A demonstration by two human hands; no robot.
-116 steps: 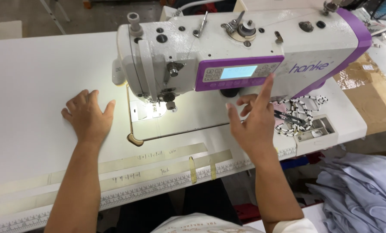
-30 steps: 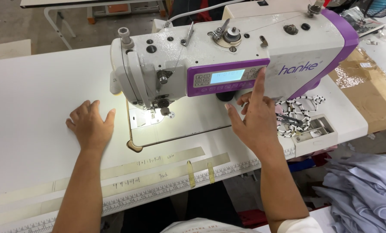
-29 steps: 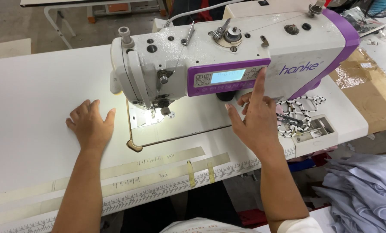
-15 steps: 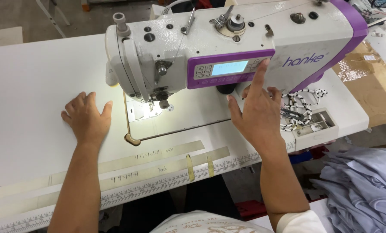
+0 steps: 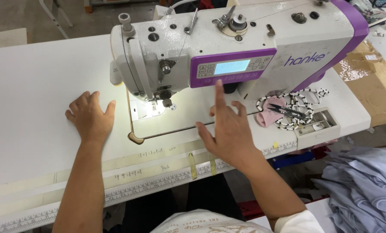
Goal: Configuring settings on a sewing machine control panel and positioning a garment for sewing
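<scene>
Your left hand lies flat and empty on the white table, fingers spread, with wide bare room out to its left edge. Your right hand holds nothing; its forefinger points up, reaching the purple control panel on the front of the white sewing machine, just below the pale-blue screen. Black snips rest on a black-and-white cord to the right, near the table's edge. Blue fabric is heaped below.

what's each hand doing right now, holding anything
Left hand: open, flat on the table, holding nothing.
Right hand: open, index finger raised to the control panel, holding nothing.
</scene>
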